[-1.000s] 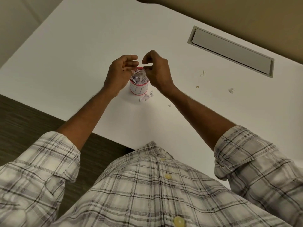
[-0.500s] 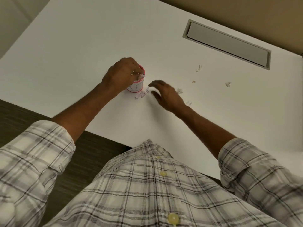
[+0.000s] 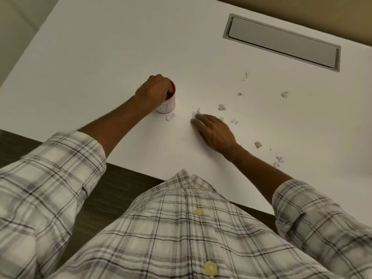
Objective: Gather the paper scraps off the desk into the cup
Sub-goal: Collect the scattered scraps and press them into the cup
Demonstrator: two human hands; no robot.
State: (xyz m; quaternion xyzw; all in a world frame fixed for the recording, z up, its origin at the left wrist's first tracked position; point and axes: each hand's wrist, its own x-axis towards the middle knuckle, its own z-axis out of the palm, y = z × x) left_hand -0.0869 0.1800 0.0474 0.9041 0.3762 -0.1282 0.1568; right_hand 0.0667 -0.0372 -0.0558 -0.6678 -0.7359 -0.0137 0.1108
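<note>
Evidently the left hand clamps over the mouth of the small white paper cup with a pink rim, fingers dipping inside, probably to press scraps down and steady it. Meanwhile the right hand lies open, fingers spread flat on the white desk, reaching a crumpled white paper scrap; others lie scattered further right.

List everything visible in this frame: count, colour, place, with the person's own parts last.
desk: one, white, fills the view.
cup: one, white with pink rim, desk centre.
paper scraps: about a dozen, whitish, scattered right of the cup; one lies at its base.
cable hatch: one, grey, far right of the desk.
floor: dark, below the desk's near edge.
left hand: fingers inside the cup.
right hand: on the desk, fingertips at scraps.
plaid shirt: grey-white, bottom.
</note>
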